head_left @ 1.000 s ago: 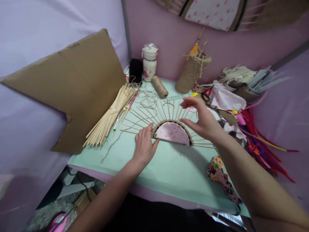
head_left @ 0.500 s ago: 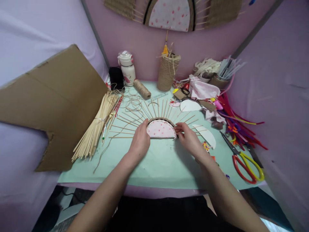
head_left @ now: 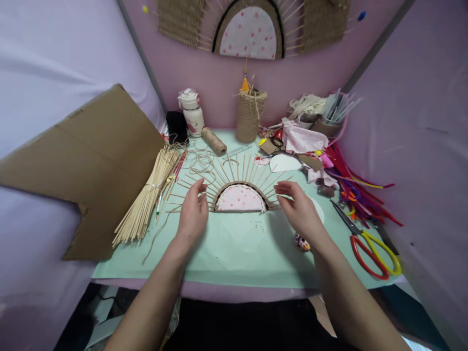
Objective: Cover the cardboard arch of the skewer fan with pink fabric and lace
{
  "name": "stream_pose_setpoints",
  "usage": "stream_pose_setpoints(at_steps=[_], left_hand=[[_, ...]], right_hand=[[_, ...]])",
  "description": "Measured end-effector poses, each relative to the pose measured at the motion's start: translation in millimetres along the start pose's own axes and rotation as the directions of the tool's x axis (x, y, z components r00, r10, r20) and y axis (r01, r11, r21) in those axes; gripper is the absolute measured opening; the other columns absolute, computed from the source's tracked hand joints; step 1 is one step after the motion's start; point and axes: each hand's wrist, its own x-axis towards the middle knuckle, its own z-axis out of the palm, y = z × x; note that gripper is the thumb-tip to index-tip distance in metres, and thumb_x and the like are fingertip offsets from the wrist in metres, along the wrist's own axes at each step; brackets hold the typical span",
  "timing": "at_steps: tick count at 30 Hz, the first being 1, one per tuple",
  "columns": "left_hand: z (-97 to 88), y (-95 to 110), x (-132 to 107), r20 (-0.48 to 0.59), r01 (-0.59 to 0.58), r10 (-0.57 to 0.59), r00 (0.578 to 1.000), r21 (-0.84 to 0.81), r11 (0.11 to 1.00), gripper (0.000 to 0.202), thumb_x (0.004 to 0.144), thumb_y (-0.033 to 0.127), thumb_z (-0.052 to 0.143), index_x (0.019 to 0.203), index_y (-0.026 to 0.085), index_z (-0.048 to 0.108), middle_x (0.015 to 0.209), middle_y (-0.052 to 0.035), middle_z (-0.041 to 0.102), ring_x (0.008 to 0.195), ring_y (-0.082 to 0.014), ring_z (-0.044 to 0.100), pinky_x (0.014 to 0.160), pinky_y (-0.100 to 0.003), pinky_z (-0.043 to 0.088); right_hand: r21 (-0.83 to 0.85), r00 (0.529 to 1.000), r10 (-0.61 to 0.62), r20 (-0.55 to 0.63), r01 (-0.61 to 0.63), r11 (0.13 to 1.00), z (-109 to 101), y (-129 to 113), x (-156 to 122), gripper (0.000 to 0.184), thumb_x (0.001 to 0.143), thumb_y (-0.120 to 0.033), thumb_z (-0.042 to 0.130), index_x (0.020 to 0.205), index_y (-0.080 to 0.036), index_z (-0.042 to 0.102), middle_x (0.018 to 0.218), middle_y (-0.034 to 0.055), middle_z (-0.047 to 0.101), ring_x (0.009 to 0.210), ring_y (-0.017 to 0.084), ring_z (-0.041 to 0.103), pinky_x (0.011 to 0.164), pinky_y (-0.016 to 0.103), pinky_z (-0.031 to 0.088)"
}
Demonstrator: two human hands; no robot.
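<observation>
A half-round craft piece [head_left: 241, 199] lies flat on the table, its pink-dotted white fabric edged by a dark and brown band. Thin wooden sticks [head_left: 237, 168] fan out from its curved edge. My left hand [head_left: 193, 207] hovers over the sticks on the left side, fingers apart and holding nothing. On the other side, my right hand [head_left: 298, 202] is held over the right-hand sticks, also open, its fingers spread from the thumb. Behind the right hand a white paper half-circle [head_left: 319, 209] is partly hidden. A small patterned bead-like item [head_left: 302, 242] lies below the right wrist.
Left are a bundle of sticks [head_left: 146, 197] and a large cardboard sheet [head_left: 91, 170]. Twine spools [head_left: 251, 117], a bottle [head_left: 192, 114] and fabric scraps [head_left: 303, 136] stand behind. Scissors [head_left: 371, 246] and pipe cleaners [head_left: 365, 195] lie right. A similar finished piece [head_left: 250, 34] hangs above.
Both hands have let go of the half-round piece and moved outward, left hand to the left and right hand to the right. The view has tilted up slightly.
</observation>
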Motion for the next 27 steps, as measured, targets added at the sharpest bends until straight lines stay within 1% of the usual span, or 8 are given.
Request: stream_pose_setpoints(at_steps=[2, 5, 8, 11, 15, 18, 22, 27], left_hand=[[-7.3, 1.9, 1.4, -0.022, 0.008, -0.009, 1.0, -0.019, 1.0, 0.04, 0.088, 0.02, 0.048, 0.127, 0.016, 0.051, 0.111, -0.0107, 0.065, 0.104, -0.0182, 0.062, 0.085, -0.032, 0.054], [-9.9, 7.6, -0.9, 0.009, 0.009, -0.009, 1.0, 0.005, 1.0, 0.033, 0.087, 0.024, 0.053, 0.118, 0.016, 0.058, 0.094, -0.0059, 0.067, 0.084, -0.016, 0.063, 0.074, -0.029, 0.053], [-0.9, 16.2, -7.5, 0.066, -0.025, 0.023, 0.998, 0.023, 0.999, 0.022, 0.088, 0.03, 0.054, 0.105, 0.019, 0.064, 0.082, -0.0022, 0.068, 0.073, -0.015, 0.063, 0.069, -0.027, 0.051], [16.4, 26.7, -14.0, 0.175, -0.094, 0.094, 0.98, -0.009, 0.996, 0.017, 0.091, 0.031, 0.053, 0.091, 0.021, 0.067, 0.071, 0.001, 0.068, 0.065, -0.0138, 0.063, 0.066, -0.025, 0.049], [43.1, 43.4, -20.1, 0.295, -0.258, 0.269, 0.917, -0.076, 0.963, 0.02, 0.094, 0.027, 0.05, 0.086, 0.02, 0.066, 0.08, 0.0008, 0.073, 0.073, -0.013, 0.067, 0.07, -0.023, 0.048], [62.8, 56.8, -24.2, 0.349, -0.364, 0.363, 0.864, -0.065, 0.929, 0.022, 0.094, 0.027, 0.048, 0.084, 0.02, 0.066, 0.077, -0.0002, 0.073, 0.07, -0.0137, 0.067, 0.065, -0.023, 0.046], [89.4, 71.0, -29.6, 0.325, -0.514, 0.506, 0.799, -0.068, 0.855, 0.021, 0.093, 0.025, 0.046, 0.084, 0.019, 0.065, 0.068, -0.0005, 0.069, 0.058, -0.0135, 0.063, 0.057, -0.025, 0.04], [112.3, 68.1, -34.9, 0.269, -0.644, 0.651, 0.71, -0.127, 0.755, 0.024, 0.094, 0.023, 0.04, 0.081, 0.02, 0.061, 0.063, 0.0004, 0.065, 0.055, -0.0127, 0.061, 0.053, -0.026, 0.036]], right_hand=[[-0.014, 1.0, -0.004, -0.015, 0.004, 1.0, -10.2, -2.2, -0.2, 0.026, 0.083, -0.026, 0.053, 0.108, -0.022, 0.055, 0.11, 0.0109, 0.067, 0.101, 0.022, 0.065, 0.086, 0.043, 0.055], [-0.112, 0.997, -0.04, -0.064, 0.032, 0.993, -23.4, -1.0, 2.2, 0.026, 0.08, -0.028, 0.057, 0.105, -0.021, 0.06, 0.098, 0.0086, 0.066, 0.087, 0.021, 0.065, 0.077, 0.04, 0.056], [-0.21, 0.992, -0.071, -0.109, 0.046, 0.977, -37.2, 4.7, 10.0, 0.022, 0.078, -0.029, 0.059, 0.098, -0.02, 0.063, 0.082, 0.0054, 0.066, 0.071, 0.02, 0.063, 0.072, 0.038, 0.054], [-0.259, 0.991, -0.078, -0.104, 0.049, 0.965, -52.8, 11.4, 24.4, 0.017, 0.078, -0.031, 0.06, 0.091, -0.021, 0.065, 0.074, 0.0034, 0.068, 0.067, 0.02, 0.064, 0.07, 0.037, 0.052], [-0.328, 0.985, -0.137, -0.101, 0.097, 0.94, -71.7, 16.2, 53.4, 0.015, 0.078, -0.031, 0.059, 0.087, -0.021, 0.067, 0.079, 0.0043, 0.072, 0.071, 0.021, 0.067, 0.069, 0.033, 0.05], [-0.404, 0.982, -0.173, -0.08, 0.127, 0.906, -82.1, 17.0, 82.6, 0.018, 0.083, -0.032, 0.055, 0.085, -0.02, 0.068, 0.078, 0.0047, 0.073, 0.07, 0.02, 0.066, 0.067, 0.03, 0.048], [-0.58, 0.99, -0.114, -0.087, 0.042, 0.813, -91.1, 22.3, 134.0, 0.026, 0.09, -0.036, 0.049, 0.089, -0.019, 0.068, 0.078, 0.0058, 0.072, 0.073, 0.02, 0.065, 0.067, 0.029, 0.045], [-0.678, 0.986, -0.098, -0.138, -0.022, 0.735, -88.9, 41.6, 208.7, 0.038, 0.084, -0.038, 0.063, 0.11, -0.011, 0.063, 0.11, 0.0173, 0.068, 0.102, 0.027, 0.062, 0.086, 0.034, 0.045]])
